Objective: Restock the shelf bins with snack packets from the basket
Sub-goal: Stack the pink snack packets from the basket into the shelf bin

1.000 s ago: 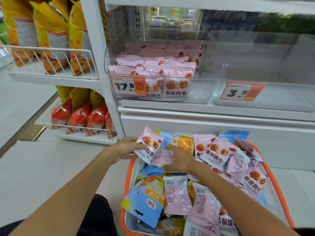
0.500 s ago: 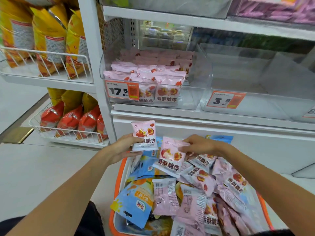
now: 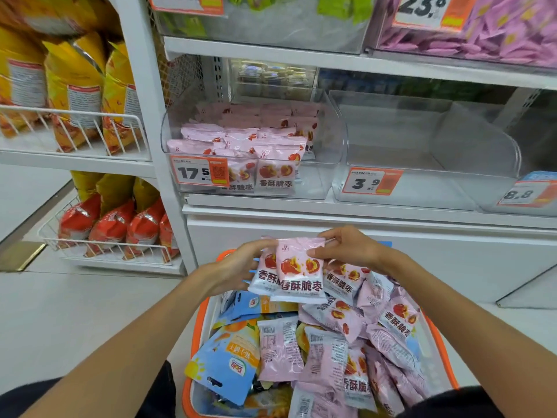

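Above the basket (image 3: 197, 321), in the head view, the left hand (image 3: 238, 273) and right hand (image 3: 349, 251) meet over a small stack of pink packets (image 3: 298, 273). Each grip is closed on the stack: left fingers curl round its left edge, right fingers and thumb pinch its top right corner. More pink packets and some blue pouches (image 3: 226, 360) lie in the basket below the hands. Up and behind the basket, the clear bin (image 3: 331, 140) with the 17.5 tag (image 3: 199, 171) is part filled with the same pink packets; the bin to its right looks bare. The step in hand seems to be gathering and squaring a handful. Next, I judge, the stack must be lifted over the bin's front lip and laid face forward.
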A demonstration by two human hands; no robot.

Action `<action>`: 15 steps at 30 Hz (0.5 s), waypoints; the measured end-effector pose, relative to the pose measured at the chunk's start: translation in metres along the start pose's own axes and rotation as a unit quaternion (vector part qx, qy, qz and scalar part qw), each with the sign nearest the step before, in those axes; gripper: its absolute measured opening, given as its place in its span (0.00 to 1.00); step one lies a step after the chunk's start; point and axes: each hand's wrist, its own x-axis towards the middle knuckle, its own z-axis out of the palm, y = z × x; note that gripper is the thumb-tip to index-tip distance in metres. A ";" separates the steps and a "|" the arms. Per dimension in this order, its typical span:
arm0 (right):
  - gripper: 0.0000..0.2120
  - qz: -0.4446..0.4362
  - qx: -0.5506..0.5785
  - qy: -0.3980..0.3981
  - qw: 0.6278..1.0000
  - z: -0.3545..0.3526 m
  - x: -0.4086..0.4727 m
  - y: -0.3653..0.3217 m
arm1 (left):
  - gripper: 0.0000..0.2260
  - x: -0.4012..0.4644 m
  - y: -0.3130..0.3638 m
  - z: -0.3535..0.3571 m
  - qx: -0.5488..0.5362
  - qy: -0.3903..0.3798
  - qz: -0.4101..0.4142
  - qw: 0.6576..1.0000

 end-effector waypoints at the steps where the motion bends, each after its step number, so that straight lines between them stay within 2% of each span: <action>1: 0.09 -0.007 0.008 0.012 1.000 0.003 0.001 -0.001 | 0.22 0.001 0.000 0.000 0.027 -0.001 0.004 1.000; 4: 0.18 -0.032 0.015 0.046 0.998 0.009 0.009 0.001 | 0.34 0.007 -0.003 -0.002 0.083 0.015 0.010 0.996; 7: 0.22 -0.030 0.050 0.068 0.996 0.021 0.015 0.003 | 0.46 0.011 -0.004 -0.004 0.072 0.055 0.004 0.996; 9: 0.23 -0.016 0.082 0.081 0.993 0.025 0.018 0.003 | 0.42 0.010 -0.004 -0.004 0.073 0.063 0.007 0.995; 12: 0.20 0.035 0.108 0.076 0.991 0.017 0.022 0.011 | 0.25 0.009 -0.001 -0.005 0.083 0.051 0.008 0.995; 14: 0.24 0.133 -0.058 0.060 0.988 0.009 0.019 0.021 | 0.17 0.008 0.000 -0.007 0.083 0.069 0.006 0.994; 15: 0.26 0.199 -0.171 0.024 0.965 0.009 0.014 0.026 | 0.16 0.009 -0.001 -0.010 0.086 0.087 0.005 0.993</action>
